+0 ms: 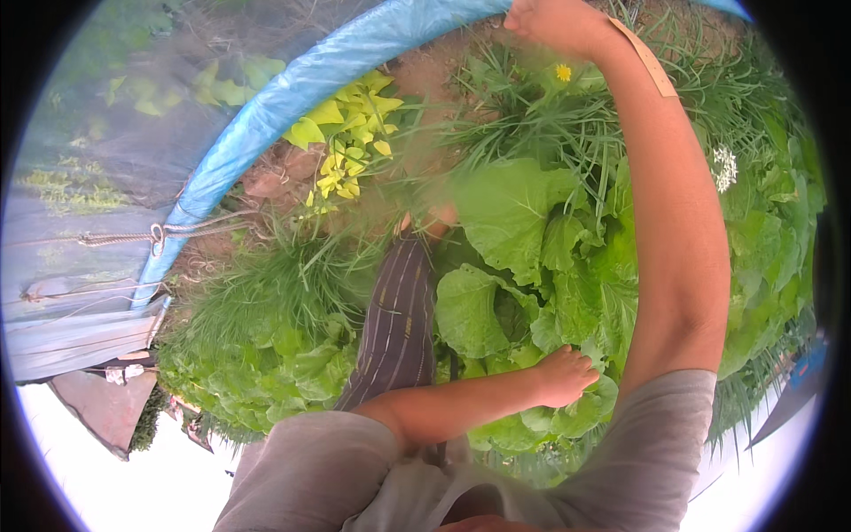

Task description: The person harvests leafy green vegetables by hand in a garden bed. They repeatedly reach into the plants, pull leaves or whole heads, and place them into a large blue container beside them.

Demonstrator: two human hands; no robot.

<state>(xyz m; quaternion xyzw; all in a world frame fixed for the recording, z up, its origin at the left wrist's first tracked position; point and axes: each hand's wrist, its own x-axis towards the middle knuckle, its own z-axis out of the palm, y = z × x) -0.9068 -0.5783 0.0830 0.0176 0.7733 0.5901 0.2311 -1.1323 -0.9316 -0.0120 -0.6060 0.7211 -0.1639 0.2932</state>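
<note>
My left hand is over broad green leaves of a leafy vegetable, close to my body. Its fingers are curled, and their undersides are hidden. My right hand reaches far forward to the top edge of the view, beside a blue plastic-covered hoop. Its fingers are partly cut off and blurred, so whether they touch the hoop or hold anything is unclear. A beige adhesive strip lies on the right forearm. Large crinkled cabbage-like leaves spread between my two arms.
Clear plastic sheeting stretches behind the hoop, with knotted ropes tied around it. Yellow-green foliage and grass-like plants grow by bare soil. My striped trouser leg stands among the plants. White blossoms are at right.
</note>
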